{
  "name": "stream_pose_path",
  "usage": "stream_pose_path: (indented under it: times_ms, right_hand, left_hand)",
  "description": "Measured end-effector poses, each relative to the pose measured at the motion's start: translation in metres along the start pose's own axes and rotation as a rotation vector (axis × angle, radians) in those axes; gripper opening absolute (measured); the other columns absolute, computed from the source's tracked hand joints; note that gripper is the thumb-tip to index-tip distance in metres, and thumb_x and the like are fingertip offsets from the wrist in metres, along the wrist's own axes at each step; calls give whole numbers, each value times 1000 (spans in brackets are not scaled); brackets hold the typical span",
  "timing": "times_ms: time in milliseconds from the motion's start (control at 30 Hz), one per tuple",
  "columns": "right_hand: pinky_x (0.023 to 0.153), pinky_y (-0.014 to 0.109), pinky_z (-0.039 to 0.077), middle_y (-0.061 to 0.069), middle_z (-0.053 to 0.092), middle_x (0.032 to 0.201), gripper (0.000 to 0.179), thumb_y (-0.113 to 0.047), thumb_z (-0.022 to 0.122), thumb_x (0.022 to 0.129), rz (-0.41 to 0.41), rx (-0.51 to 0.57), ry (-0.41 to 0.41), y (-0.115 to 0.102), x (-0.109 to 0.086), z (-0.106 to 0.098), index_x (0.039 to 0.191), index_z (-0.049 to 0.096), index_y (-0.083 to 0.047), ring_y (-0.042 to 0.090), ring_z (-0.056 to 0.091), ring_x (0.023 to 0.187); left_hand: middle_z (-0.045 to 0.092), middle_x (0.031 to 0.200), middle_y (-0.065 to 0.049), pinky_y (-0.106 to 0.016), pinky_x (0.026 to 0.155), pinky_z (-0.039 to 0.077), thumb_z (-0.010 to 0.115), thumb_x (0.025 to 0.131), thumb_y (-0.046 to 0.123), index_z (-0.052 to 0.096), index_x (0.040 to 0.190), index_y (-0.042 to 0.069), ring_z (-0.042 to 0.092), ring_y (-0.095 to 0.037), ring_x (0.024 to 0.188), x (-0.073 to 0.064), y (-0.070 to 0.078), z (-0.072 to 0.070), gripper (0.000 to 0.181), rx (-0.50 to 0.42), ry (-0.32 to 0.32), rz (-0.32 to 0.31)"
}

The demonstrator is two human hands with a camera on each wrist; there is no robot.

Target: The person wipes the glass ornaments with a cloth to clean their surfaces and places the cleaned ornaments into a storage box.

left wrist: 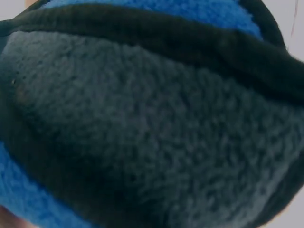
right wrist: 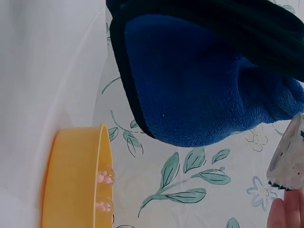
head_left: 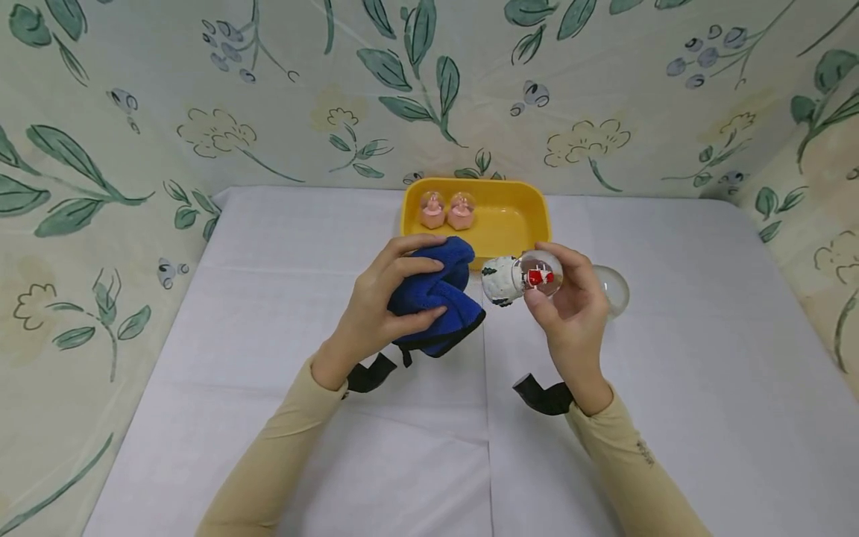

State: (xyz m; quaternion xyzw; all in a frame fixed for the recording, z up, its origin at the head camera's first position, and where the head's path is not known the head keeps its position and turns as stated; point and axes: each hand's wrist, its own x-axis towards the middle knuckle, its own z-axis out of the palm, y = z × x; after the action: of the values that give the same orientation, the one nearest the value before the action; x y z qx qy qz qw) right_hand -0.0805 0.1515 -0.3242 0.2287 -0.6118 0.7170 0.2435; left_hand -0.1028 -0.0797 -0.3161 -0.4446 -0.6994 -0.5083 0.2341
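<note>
My left hand [head_left: 376, 298] grips a bunched blue cloth [head_left: 436, 298] with black edging, its fingers spread over the folds. In the left wrist view the cloth's grey underside [left wrist: 152, 128] fills most of the picture. My right hand [head_left: 577, 321] holds a small snow globe [head_left: 526, 276] by its clear dome, tilted sideways with the white base toward the cloth. A red and white figure shows inside the dome. In the right wrist view the globe's white base [right wrist: 289, 159] appears at the right edge, just below the cloth.
Behind the hands stands a yellow tray [head_left: 513, 216] with two small pink globes [head_left: 447, 211] at its left side. A clear glass ball [head_left: 614, 289] rests on the white-covered table [head_left: 705, 335] right of my right hand. A leaf-patterned curtain [head_left: 470, 89] rises at the back.
</note>
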Motion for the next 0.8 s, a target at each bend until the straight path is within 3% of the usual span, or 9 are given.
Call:
stream_pose_path:
  times_ms: [300,600,800]
  right_hand:
    - [94,29,47,18,55,122,57,-28,73,85,-4,-83,37,3,11,-5,126,54,7,31,54,110]
    - [94,28,46,16,58,117,45,-13,68,89,45,-131,56,8,20,-6,129,53,3,29,53,110]
    - [101,33,41,17,57,116,43,-5,65,87,62,-101,78,16,32,-9,128,54,2,30,52,111]
  left_hand:
    - [48,130,-23,-45,102,40,64,91,33,56,115,2,48,-34,120,-4,-2,-1,40,-9,-1,-15]
    - [52,130,-21,-44,101,41,63,92,30,59,119,0,50,-33,121,-7,-2,-1,41,-1,-1,-4]
    - [52,132,-20,-43,101,41,63,93,29,58,123,-1,50,-32,121,-9,-2,-2,43,10,-5,-4]
